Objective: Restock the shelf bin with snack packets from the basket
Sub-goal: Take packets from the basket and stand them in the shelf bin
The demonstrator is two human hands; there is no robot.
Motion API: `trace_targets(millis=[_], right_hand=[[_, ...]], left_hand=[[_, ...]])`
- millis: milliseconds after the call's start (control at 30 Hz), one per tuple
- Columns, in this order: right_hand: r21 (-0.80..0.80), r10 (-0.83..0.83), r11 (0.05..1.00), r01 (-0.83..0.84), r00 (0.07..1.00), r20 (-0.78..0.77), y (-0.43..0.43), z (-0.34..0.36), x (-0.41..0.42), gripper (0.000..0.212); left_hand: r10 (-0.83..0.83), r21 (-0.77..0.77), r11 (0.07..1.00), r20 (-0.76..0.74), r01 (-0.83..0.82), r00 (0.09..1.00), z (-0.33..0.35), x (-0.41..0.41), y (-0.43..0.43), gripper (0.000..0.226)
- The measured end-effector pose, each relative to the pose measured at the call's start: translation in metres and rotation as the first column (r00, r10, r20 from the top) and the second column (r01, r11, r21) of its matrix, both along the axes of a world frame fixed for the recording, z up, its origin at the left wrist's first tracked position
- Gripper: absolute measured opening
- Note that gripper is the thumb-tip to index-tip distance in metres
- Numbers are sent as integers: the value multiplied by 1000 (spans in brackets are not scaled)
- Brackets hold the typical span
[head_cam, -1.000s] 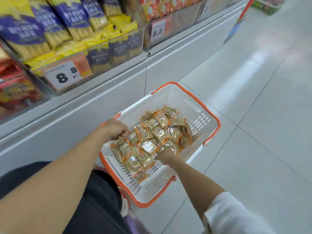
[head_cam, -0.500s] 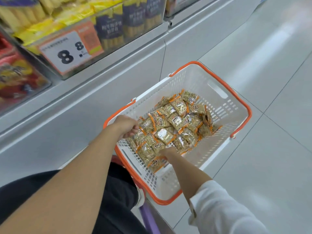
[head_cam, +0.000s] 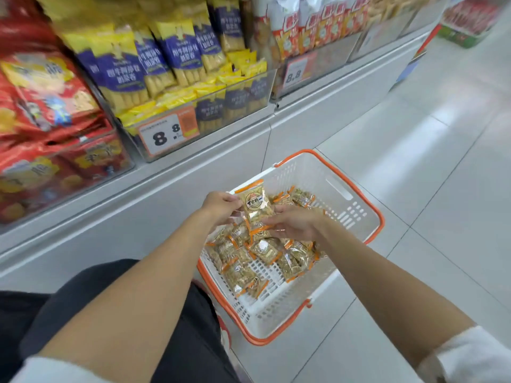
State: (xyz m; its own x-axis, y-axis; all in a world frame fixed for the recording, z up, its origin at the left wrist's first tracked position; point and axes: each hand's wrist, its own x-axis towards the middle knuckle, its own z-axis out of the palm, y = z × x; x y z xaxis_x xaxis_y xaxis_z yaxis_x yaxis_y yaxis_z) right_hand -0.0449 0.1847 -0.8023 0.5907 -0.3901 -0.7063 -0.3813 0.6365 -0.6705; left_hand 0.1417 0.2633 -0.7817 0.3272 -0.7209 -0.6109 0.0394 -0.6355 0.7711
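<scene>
A white basket with an orange rim [head_cam: 356,200] stands on the floor, holding several small gold snack packets with orange ends [head_cam: 262,252]. Above the pile, my left hand [head_cam: 219,204] pinches the left edge of a raised gold packet [head_cam: 255,203]. My right hand [head_cam: 293,223] holds packets from the right side, its fingers curled under the raised packet and a second one below it. The clear shelf bins [head_cam: 210,117] sit above and to the left of the basket.
The bins hold blue-and-yellow packs [head_cam: 130,70], red packs [head_cam: 49,106] at the left and orange-red packs [head_cam: 312,31] further right. Price tags [head_cam: 166,135] hang on the bin fronts. A white cabinet base [head_cam: 138,205] runs under the shelf. Tiled floor [head_cam: 428,167] lies to the right.
Both hands rose out of the basket, bringing packets up above the pile. The view tilted upward, showing more of the shelf bins.
</scene>
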Motion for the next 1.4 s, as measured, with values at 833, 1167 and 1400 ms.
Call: trace_targets(millis=[833,1167,1400], right_hand=[[-864,317,486,131,895,314,69,370,256,9],[-883,428,470,-8,877,219,40,434,421,30],[-895,407,171,-412,857,-317,-4,411,532,33]], left_hand=[[342,-650,758,452,42,824,391,206,110,15],[456,-630,776,588,24,668,449,349,106,42],[378,-437,887,874,153,306,429,449,67,10]])
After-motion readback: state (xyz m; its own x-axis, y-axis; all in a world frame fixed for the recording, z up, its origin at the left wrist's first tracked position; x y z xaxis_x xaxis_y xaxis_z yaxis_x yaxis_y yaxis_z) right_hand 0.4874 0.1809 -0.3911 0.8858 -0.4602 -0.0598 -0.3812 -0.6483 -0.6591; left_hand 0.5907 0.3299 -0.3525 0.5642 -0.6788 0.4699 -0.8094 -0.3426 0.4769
